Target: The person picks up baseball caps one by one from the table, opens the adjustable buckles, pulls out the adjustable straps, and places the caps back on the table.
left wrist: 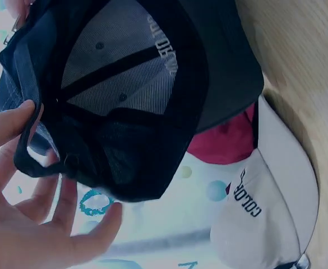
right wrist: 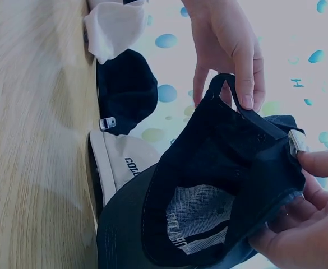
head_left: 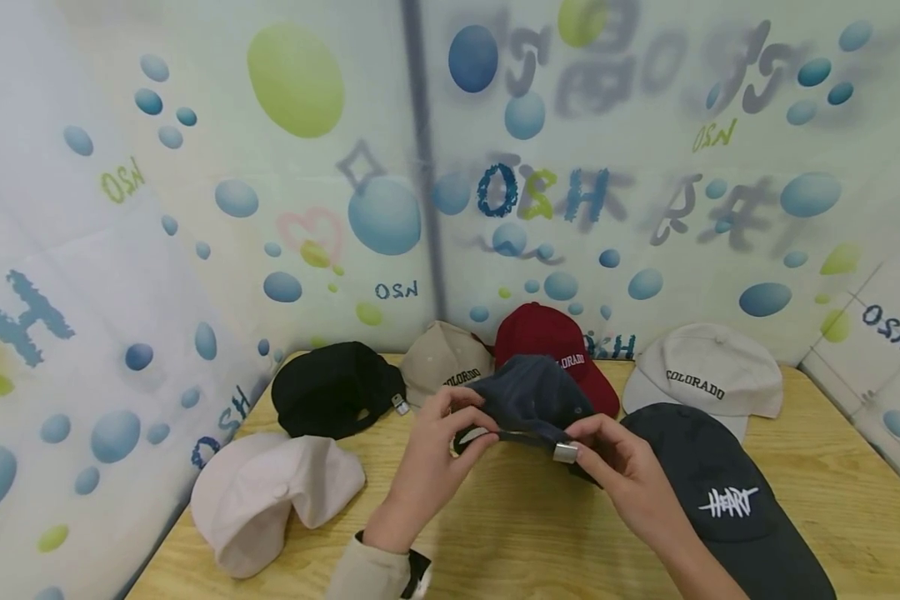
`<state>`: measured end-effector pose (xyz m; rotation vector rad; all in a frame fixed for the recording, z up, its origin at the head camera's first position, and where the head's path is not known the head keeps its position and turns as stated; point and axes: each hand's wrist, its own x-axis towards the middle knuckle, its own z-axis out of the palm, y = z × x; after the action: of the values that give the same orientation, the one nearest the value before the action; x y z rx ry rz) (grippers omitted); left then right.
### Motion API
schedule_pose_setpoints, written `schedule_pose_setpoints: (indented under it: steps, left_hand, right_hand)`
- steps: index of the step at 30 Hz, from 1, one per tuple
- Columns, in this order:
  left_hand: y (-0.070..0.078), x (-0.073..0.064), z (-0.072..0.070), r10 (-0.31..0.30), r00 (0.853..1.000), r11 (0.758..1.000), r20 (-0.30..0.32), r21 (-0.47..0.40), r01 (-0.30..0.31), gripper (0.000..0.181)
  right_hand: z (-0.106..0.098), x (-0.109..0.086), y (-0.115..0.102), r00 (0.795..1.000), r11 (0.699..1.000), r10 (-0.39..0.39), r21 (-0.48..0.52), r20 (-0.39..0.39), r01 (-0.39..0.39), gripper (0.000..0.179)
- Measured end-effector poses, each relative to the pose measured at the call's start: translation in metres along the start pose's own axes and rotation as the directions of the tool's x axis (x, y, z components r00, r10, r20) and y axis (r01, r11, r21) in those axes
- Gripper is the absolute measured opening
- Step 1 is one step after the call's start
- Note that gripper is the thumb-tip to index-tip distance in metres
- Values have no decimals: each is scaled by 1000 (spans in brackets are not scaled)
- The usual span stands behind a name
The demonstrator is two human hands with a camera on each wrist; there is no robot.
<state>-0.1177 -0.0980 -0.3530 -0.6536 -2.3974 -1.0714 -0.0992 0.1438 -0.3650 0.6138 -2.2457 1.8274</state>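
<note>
A dark navy baseball cap (head_left: 528, 392) is held up over the table, its hollow inside and mesh lining (right wrist: 200, 216) showing in both wrist views. At the back opening, my left hand (head_left: 442, 450) pinches the strap (left wrist: 32, 140) between thumb and fingers. My right hand (head_left: 630, 467) grips the other side of the back, its thumb against the metal buckle (head_left: 566, 452). Behind the held cap sits a dark red cap (head_left: 532, 329), partly covered by it. A black cap with HEART lettering (head_left: 720, 492) lies beside my right forearm.
Along the back stand a black cap (head_left: 330, 387), a beige cap (head_left: 442, 358) and a light grey cap (head_left: 708, 367). A pale pink cap (head_left: 262, 492) lies at the left. Printed curtains (head_left: 390, 125) enclose the wooden table (head_left: 510, 542).
</note>
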Motion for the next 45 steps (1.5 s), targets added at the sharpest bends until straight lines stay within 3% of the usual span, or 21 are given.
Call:
schedule_pose_setpoints:
  steps: [6,11,18,21,25,29,33,38,45]
  left_hand:
    - [2,1,2,-39,997,997,72,-59,44,4]
    - [2,0,6,-42,994,997,98,-58,48,4]
    - [6,1,8,-36,991,998,126,-45,42,4]
    - [9,1,8,-27,988,999,154,-41,33,3]
    - [12,0,9,7,983,1000,184,-23,-3,6]
    - [14,-1,9,34,980,999,197,0,-35,8]
    - [16,-2,9,47,980,999,191,16,-51,7]
    - [18,-1,10,64,979,997,194,38,-73,7]
    - [18,-2,8,55,970,998,238,10,-59,6]
  right_hand:
    - [-1,3,-2,1000,1000,4,2,2,-4,18]
    - [-6,11,-8,997,990,-13,-141,-73,2,32]
    - [-9,34,-18,986,907,-121,-416,-118,62,33]
    - [-12,49,-22,993,862,-79,-507,-91,23,29]
    - [-18,71,-30,997,832,72,-552,19,-49,35]
    - [-23,88,-36,973,855,169,-515,160,-64,36]
    - [-26,95,-38,952,884,184,-466,246,-50,30]
    - [-27,96,-39,948,879,172,-475,267,-26,23]
    - [-31,96,-39,951,877,200,-476,237,-66,20]
